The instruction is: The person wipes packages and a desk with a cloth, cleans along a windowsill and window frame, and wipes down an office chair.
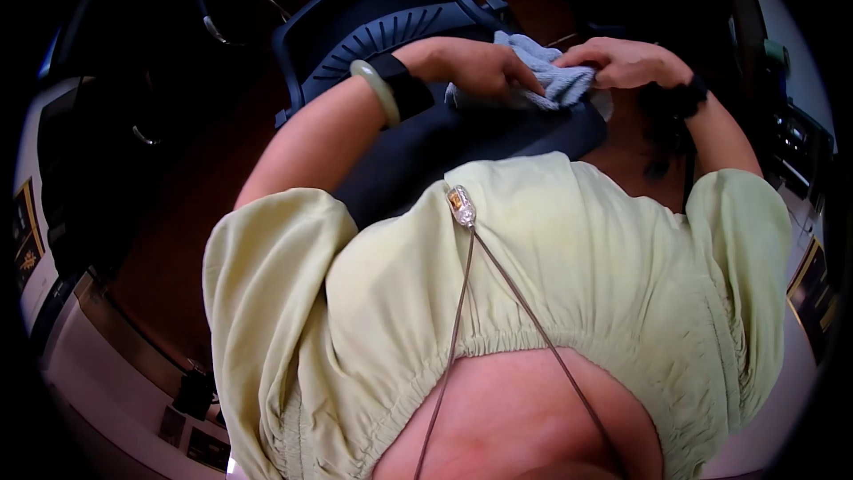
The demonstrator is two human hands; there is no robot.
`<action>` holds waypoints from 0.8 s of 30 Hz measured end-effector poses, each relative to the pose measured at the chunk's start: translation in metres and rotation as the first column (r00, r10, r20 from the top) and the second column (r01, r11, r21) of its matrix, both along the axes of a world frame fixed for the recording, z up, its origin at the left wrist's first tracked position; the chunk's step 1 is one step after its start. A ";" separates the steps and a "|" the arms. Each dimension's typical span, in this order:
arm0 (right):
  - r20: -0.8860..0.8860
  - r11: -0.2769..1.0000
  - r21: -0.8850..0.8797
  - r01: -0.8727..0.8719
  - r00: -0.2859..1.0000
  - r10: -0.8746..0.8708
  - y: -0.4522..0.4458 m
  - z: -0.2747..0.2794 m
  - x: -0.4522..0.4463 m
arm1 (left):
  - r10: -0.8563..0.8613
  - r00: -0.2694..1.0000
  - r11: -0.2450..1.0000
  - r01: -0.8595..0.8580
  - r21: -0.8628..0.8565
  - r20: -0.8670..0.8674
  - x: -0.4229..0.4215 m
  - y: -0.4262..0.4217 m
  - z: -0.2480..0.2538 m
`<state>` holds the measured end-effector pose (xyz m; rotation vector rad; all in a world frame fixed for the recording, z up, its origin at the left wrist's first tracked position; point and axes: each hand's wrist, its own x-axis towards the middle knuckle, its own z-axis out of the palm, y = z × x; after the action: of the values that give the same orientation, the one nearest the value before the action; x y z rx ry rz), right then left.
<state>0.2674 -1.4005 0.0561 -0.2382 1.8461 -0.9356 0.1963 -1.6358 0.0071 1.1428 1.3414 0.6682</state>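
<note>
A crumpled light blue cloth (565,85) is between my two hands, above the dark seat of a chair (524,138). My left hand (475,67) comes in from the left with its fingers closed on the cloth's near side. From the right, my right hand (626,62) pinches the cloth's other side between thumb and fingers. Part of the cloth hides behind my left hand. A pale bangle (377,93) and a black band (402,86) circle my left wrist; another dark band (684,100) is on the right one.
The chair's blue slotted backrest (378,40) rises just beyond my left forearm. Reddish-brown floor (626,156) shows beside the seat. Dark furniture with curved metal parts (213,31) stands at the left, and equipment (793,133) is at the right edge.
</note>
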 end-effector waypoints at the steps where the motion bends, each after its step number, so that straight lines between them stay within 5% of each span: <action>1: 0.024 1.000 0.002 -0.013 1.000 0.013 -0.002 0.013 0.002 | -0.011 1.000 0.999 0.011 0.031 0.013 -0.001 -0.004 0.011; 7: 0.048 0.979 -0.202 0.035 0.999 -0.026 -0.034 0.066 0.027 | -0.044 0.990 0.983 0.019 0.180 0.137 -0.012 -0.040 0.059; 10: 0.054 0.974 -0.225 0.038 0.998 -0.026 -0.059 0.074 0.039 | -0.087 0.994 0.981 0.074 0.182 0.061 0.002 -0.072 0.087; 12: -0.078 0.972 -0.224 -0.075 0.995 0.059 -0.072 0.066 0.030 | -0.045 0.998 0.991 0.041 0.125 0.035 0.002 -0.103 0.089; 18: -0.098 0.904 -0.105 -0.415 0.909 0.405 -0.160 0.063 -0.025 | 0.188 0.982 0.982 -0.188 -0.006 0.022 0.013 -0.216 0.103; 19: -0.161 0.863 -0.100 -0.495 0.864 0.477 -0.178 0.058 -0.033 | 0.234 0.972 0.966 -0.233 0.109 -0.001 0.022 -0.238 0.095; 24: -0.210 0.665 -0.199 -0.720 0.694 0.689 -0.263 0.043 -0.066 | 0.456 0.890 0.877 -0.453 -0.162 -0.021 0.063 -0.309 0.115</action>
<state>0.2016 -1.6631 0.0996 -1.1261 1.5039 -0.6018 0.2591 -1.9444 0.1224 0.6863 1.6373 0.8849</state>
